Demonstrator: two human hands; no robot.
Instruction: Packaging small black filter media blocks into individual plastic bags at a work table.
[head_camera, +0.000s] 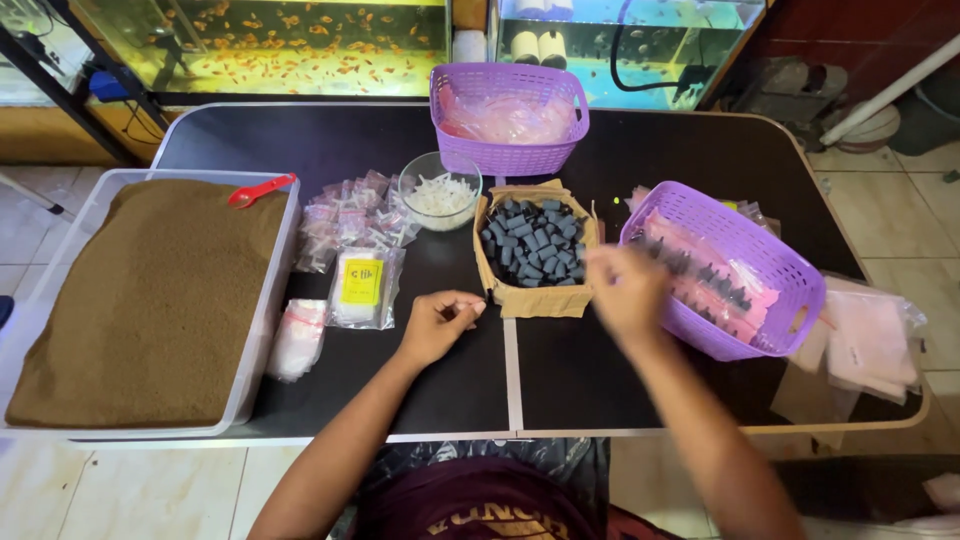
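Left hand (438, 322): fingers curled, pinching something too small to tell, at the box's (535, 252) 8 o'clock.
Right hand (627, 290): blurred, fingers' state unclear, between box and tilted basket (780, 265).
Box: open-topped, grey cylinders lying jumbled.
Room: bare counter (560, 380) toward 6 o'clock.

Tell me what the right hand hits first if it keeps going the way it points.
Probably the cardboard box of dark grey cylinders: the right hand is blurred, its fingers aimed toward the box's right edge. Depth is unclear.

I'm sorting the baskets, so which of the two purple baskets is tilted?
The purple basket by the right hand, at the table's right side, leans tilted; the far purple basket stands level.
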